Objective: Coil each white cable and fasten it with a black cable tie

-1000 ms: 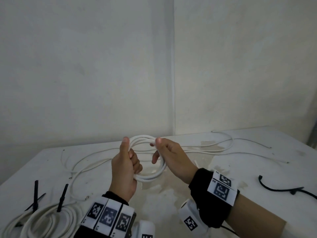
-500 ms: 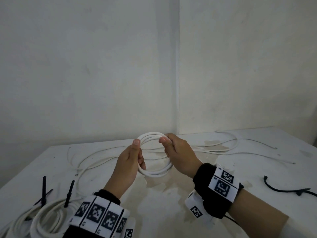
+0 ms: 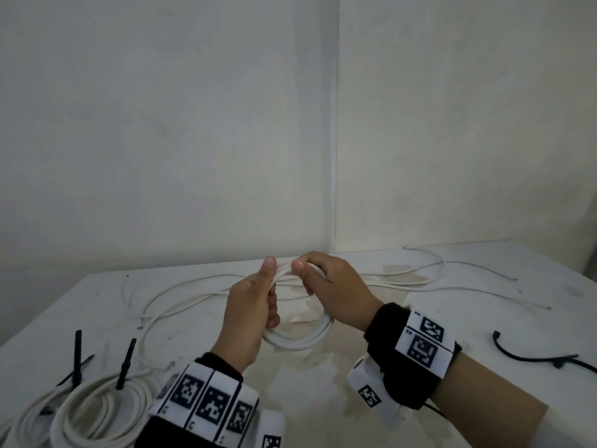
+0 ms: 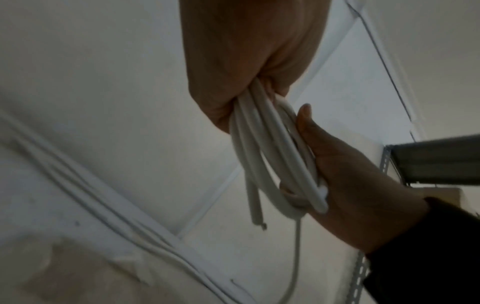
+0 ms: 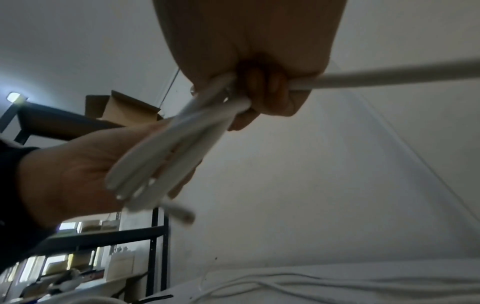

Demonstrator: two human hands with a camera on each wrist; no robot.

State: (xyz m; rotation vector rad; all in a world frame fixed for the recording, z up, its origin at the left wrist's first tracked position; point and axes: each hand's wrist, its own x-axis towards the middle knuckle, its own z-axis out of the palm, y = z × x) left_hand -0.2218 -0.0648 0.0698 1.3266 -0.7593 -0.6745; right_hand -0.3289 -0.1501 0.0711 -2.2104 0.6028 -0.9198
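Note:
Both hands hold a small coil of white cable (image 3: 300,337) above the middle of the table. My left hand (image 3: 255,305) grips the coil's left side, thumb up at the top. My right hand (image 3: 332,286) pinches the top of the loops beside that thumb, fingers curled round the strands. In the left wrist view the coil (image 4: 272,148) runs from my left hand (image 4: 249,67) to the right hand (image 4: 345,164), a short free end hanging below. In the right wrist view the bundled strands (image 5: 176,148) leave my right hand (image 5: 259,86), and one strand stretches away rightwards. A loose black cable tie (image 3: 533,357) lies at the right.
Uncoiled white cables (image 3: 181,295) sprawl over the white table (image 3: 323,399) behind the hands and to the far right (image 3: 420,273). Two finished coils (image 3: 93,412) with upright black ties (image 3: 126,360) sit at the front left. Walls meet in a corner close behind the table.
The hands have drawn together at the top of the coil: my right thumb now sits next to my left thumb. The coil has tipped flatter and lower between the hands.

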